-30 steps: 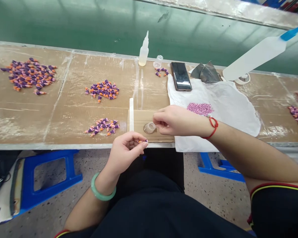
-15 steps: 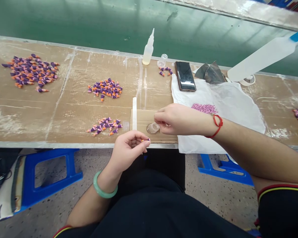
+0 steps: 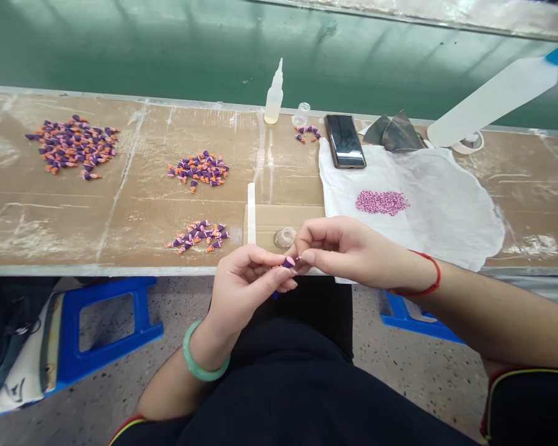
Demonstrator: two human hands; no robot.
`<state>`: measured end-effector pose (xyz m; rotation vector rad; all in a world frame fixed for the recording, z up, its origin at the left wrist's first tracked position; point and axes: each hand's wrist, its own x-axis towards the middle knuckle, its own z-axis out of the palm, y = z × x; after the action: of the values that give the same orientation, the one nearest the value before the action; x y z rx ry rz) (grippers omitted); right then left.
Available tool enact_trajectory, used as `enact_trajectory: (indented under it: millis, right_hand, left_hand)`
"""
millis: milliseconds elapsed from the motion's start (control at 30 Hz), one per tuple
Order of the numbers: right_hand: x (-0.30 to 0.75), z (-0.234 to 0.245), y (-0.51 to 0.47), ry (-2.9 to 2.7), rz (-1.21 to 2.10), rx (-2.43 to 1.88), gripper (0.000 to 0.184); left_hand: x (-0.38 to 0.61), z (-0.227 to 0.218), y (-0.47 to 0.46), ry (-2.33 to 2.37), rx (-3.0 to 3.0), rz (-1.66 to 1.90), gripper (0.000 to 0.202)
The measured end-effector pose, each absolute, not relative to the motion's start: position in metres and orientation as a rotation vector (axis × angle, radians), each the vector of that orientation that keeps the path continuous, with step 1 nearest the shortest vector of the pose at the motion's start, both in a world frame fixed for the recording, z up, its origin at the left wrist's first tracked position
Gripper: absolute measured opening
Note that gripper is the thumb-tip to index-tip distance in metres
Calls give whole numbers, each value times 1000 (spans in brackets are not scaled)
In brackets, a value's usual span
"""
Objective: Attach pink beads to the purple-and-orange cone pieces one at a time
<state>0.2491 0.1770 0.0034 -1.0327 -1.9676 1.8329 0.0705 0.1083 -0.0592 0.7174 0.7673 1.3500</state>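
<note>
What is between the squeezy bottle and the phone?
Between bottle and phone lie a small clear cup and some purple-orange pieces, in the head view.

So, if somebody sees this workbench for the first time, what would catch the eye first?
First the two hands at the table's near edge: the left hand pinches a small purple and orange cone-shaped piece, and the right hand pinches at its tip. Next, heaps of similar purple and orange pieces lie on the brown cardboard-covered table, left of the hands. A patch of tiny pink beads lies on a white sheet to the right.
</note>
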Motion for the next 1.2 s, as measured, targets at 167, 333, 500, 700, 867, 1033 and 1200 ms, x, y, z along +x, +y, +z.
enact_trajectory:
  millis: [167,333,500,700,867,1033,1200]
  right_hand:
    - [254,6,172,-2024,1749,-998,6]
    - [256,9,169,-2079,1685,-999,7]
    - [256,13,166,-2130,1616,-1017,7]
    - [259,16,165,-2189,1483,-971,9]
    - [259,15,162,-2229,1350,-924,10]
    - [258,13,159,-2240,1262,-886,10]
    - [258,15,157,-2260,1189,-875,12]
  left_hand:
    - [74,-55,105,735,750,1348,11]
    - [77,-54,104,734,788,1354,12]
    - [80,-52,103,739,818,1384,11]
    - [85,-51,102,749,841,1403,13]
    - [86,-50,101,762,854,1422,12]
    - [86,-50,100,778,889,1437,10]
    - [87,-47,102,851,942,1453,11]
